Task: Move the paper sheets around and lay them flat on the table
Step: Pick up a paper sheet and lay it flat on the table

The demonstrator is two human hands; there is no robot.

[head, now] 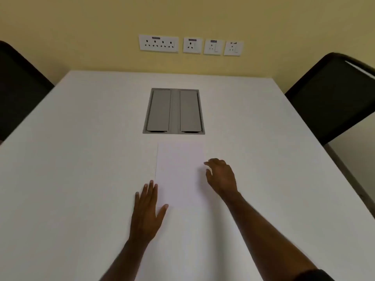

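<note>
White paper sheets (179, 171) lie flat in a stack in the middle of the white table (71, 159), long side running away from me. How many sheets are in the stack cannot be told. My left hand (147, 209) rests flat on the table at the paper's near left corner, fingers spread, thumb lying on the paper. My right hand (221, 176) is at the paper's right edge, fingers curled down with the tips touching that edge. Neither hand holds anything.
A grey recessed cable box (174, 111) with two closed lids sits in the table just beyond the paper. Dark chairs stand at the left (18, 88) and right (334, 94) table edges. Wall sockets (190, 45) are on the yellow wall behind.
</note>
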